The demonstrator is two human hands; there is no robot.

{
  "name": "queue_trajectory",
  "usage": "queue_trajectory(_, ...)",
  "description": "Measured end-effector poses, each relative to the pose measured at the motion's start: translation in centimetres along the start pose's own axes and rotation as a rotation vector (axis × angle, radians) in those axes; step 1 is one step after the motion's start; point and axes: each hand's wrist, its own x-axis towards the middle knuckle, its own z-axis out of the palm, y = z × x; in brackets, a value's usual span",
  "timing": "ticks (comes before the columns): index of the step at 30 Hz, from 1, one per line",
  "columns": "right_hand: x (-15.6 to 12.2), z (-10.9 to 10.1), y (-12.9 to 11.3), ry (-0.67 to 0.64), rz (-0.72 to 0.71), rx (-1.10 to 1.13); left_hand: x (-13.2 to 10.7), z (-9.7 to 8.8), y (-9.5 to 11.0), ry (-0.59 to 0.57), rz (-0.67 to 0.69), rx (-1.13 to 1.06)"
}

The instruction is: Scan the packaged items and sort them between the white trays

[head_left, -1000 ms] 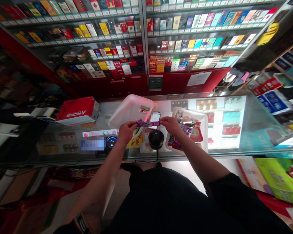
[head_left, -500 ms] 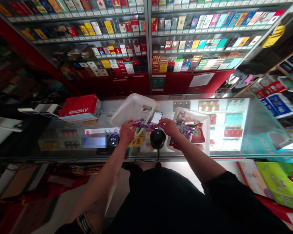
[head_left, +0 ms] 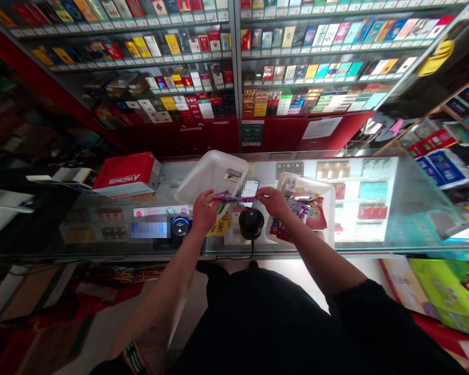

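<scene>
A thin purple stick-shaped packet stretches level between my two hands. My left hand pinches its left end beside the front rim of a white plastic tray. My right hand grips the right end with its fingertips. Behind the packet lies a phone with a lit screen, partly covered. Just below the packet stands a round black device on a cable. To the right, a second white tray holds several small colourful packets, partly behind my right forearm.
A red box stands at the left of the glass counter. Nearer are a black payment device and a yellow tag. Shelves of cigarette packs rise behind the counter.
Both hands keep hold of the purple packet, which stays nearly in place. The right hand has shifted very slightly; the whole view has drifted a little.
</scene>
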Motion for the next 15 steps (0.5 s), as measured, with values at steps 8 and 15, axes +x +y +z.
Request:
queue_trajectory(8,-1.0,-3.9,0.7,0.088,0.0,-0.017,-0.5,0.9,4.0,-0.01,0.122,-0.036)
queue_trajectory(15,-3.1,-7.5,2.2,0.151,0.013,-0.049,-1.7,2.3,8.4,-0.081,0.239,-0.044)
